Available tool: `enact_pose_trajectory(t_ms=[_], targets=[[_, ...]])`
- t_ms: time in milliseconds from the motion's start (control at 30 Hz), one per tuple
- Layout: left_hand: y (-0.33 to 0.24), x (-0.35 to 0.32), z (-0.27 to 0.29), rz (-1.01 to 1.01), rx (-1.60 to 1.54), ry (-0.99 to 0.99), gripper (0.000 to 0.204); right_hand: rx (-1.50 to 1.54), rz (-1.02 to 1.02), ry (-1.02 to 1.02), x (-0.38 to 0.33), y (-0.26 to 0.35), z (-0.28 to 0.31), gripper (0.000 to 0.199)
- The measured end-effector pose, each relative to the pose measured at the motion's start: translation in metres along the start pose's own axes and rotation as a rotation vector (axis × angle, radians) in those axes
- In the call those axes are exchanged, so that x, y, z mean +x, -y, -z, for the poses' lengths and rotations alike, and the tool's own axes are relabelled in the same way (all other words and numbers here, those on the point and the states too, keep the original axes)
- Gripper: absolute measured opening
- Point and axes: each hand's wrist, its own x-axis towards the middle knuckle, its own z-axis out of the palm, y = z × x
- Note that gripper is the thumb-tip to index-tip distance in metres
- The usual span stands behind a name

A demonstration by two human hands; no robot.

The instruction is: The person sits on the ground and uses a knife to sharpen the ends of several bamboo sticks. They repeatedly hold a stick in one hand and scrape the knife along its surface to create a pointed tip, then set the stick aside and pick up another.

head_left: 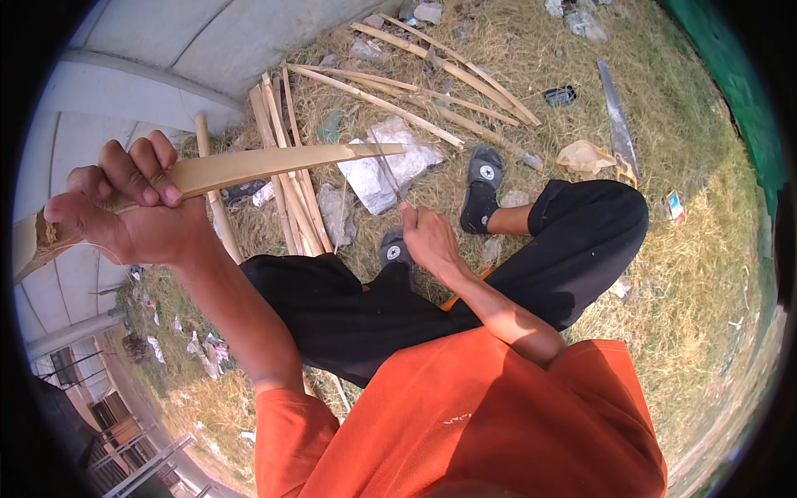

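Note:
My left hand (137, 199) is wrapped round a long split bamboo strip (266, 164), raised at the left. The strip's pale inner side shows, and its narrow far tip points to the right. My right hand (430, 241) is closed in front of my knees on a knife, its handle hidden in the fist. The thin blade (386, 168) stands across the strip near its tip; whether it cuts in or only touches, I cannot tell. Behind the tip lies a whitish stone block (371, 184) on the grass.
Several bamboo strips (290, 203) lie beyond my legs, and more bamboo pieces (448, 70) lie farther back. A long metal blade (616, 112) rests at the far right near a crumpled tan bag (584, 156). A grey wall (149, 91) borders the left; litter dots the dry grass.

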Motion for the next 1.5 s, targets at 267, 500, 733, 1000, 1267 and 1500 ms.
enact_pose_trajectory(t_ms=[267, 500, 733, 1000, 1267, 1500], targets=[[-0.004, -0.003, -0.008, -0.066, 0.141, -0.222, 0.055, 0.399, 0.101, -0.004, -0.016, 0.065, 0.052, 0.056], [-0.003, -0.001, -0.012, -0.051, 0.074, -0.295, 0.049, 0.034, -0.057, 0.136, 0.017, 0.038, 0.035, 0.055], [-0.002, 0.003, -0.004, -0.016, 0.046, -0.371, 0.048, 0.292, 0.23, -0.034, 0.006, 0.078, 0.062, 0.053], [-0.001, -0.004, 0.004, -0.008, 0.063, -0.379, 0.048, 0.012, 0.124, 0.058, 0.009, 0.068, 0.048, 0.047], [-0.002, 0.008, -0.008, -0.042, 0.109, -0.455, 0.052, -0.169, -0.004, 0.078, 0.016, -0.007, 0.02, 0.042], [0.002, 0.007, -0.001, -0.049, 0.17, -0.496, 0.041, 0.219, -0.021, 0.01, -0.004, 0.047, 0.041, 0.053]])
